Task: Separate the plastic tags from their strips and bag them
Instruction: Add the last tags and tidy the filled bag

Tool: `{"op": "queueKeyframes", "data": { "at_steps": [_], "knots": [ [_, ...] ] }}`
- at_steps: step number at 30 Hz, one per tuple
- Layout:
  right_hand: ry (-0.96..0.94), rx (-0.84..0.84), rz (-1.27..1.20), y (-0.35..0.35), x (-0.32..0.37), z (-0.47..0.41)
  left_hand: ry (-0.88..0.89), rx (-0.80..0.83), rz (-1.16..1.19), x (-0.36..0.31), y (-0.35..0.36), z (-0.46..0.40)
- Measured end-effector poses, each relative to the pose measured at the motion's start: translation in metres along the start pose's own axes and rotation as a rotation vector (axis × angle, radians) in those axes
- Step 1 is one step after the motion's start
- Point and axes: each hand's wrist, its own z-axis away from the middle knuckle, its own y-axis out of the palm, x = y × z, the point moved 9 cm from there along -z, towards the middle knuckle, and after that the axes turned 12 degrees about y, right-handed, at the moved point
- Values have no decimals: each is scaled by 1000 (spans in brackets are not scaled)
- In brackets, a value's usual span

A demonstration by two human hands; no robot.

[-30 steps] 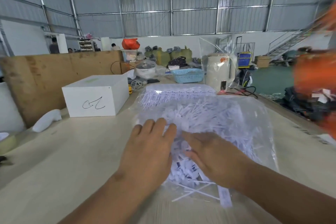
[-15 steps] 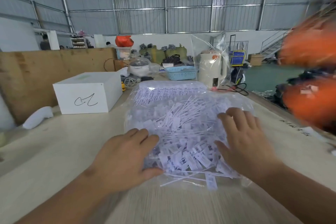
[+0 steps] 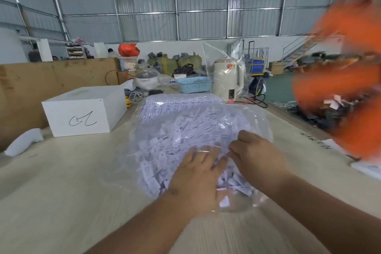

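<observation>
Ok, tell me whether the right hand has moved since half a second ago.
Yes. The right hand has moved in over the bag toward the left hand.

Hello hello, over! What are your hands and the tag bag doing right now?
Left hand flat on clear bag. Right hand on it too, fingers curled; grip unclear. Loose white tags inside. Nothing blocking; white box off left.

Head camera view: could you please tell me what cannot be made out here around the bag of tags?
- Left hand fingertips: veiled by glare on the clear bag, so contact is unclear.
- Right hand fingers: curled under, grip hidden.
- Tags: too small to read; any left on strips cannot be told.
- Orange shape at right: motion-blurred, cut by the edge.
- Box scribble: unreadable.
</observation>
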Motion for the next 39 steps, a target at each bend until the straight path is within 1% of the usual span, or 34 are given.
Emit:
{"op": "queueKeyframes", "data": {
  "at_steps": [1, 2, 4, 5, 6, 8, 9, 11, 12, 15, 17, 19, 21, 23, 25, 27, 28, 29, 30, 33, 34, 36, 37, 39],
  "knots": [
    [5, 28, 9, 5, -2, 0, -24, 29, -35, 6, 5, -5],
    [49, 60, -18, 9, -8, 0, -44, 54, -62, 12, 9, -7],
    [144, 28, -118, 7, -25, 0, -74, 97, -83, 19, 14, -5],
    [182, -5, -121, 5, -36, 0, -90, 102, -77, 20, 14, -3],
    [234, -10, -87, 8, -47, 0, -101, 90, -67, 19, 10, -1],
    [364, 104, 6, 23, -69, 2, -88, 28, -39, 8, -2, 0],
    [427, 172, 11, 32, -78, 4, -62, -32, -38, 1, -10, -2],
    [503, 236, -25, 43, -87, 7, -37, -128, -47, -9, -21, -7],
    [510, 229, -24, 43, -87, 8, -44, -129, -40, -11, -22, -11],
    [482, 127, -53, 32, -84, 11, -57, -36, -67, -11, -12, -24],
    [452, 15, -159, 15, -81, 16, -93, 43, -77, 0, 1, -31],
    [414, -99, -276, -7, -80, 25, -142, 87, -86, 10, 12, -38],
    [402, -148, -319, -19, -83, 39, -181, 118, -84, 16, 21, -42],
    [402, -142, -306, -24, -87, 52, -192, 122, -77, 20, 25, -44],
    [449, -61, -258, -20, -92, 61, -203, 119, -46, 26, 27, -43],
    [495, 79, -110, -10, -95, 64, -204, 125, -45, 31, 27, -39],
    [492, 114, -8, -8, -94, 64, -204, 120, -43, 31, 25, -36],
    [482, 126, 54, -8, -93, 64, -201, 105, -36, 29, 21, -34],
    [437, 101, 74, -10, -87, 62, -189, 78, -36, 25, 15, -33],
    [210, -42, -7, -21, -53, 50, -166, -100, 44, 10, -13, -33],
    [200, -3, -6, -17, -46, 45, -177, -166, 109, 8, -22, -33],
    [274, 124, 20, -2, -40, 35, -223, -255, 252, 8, -35, -34],
    [304, 142, 39, 5, -41, 33, -237, -296, 313, 8, -40, -34],
    [298, 71, 52, 2, -37, 31, -217, -340, 384, 7, -48, -30]
  ]
}}
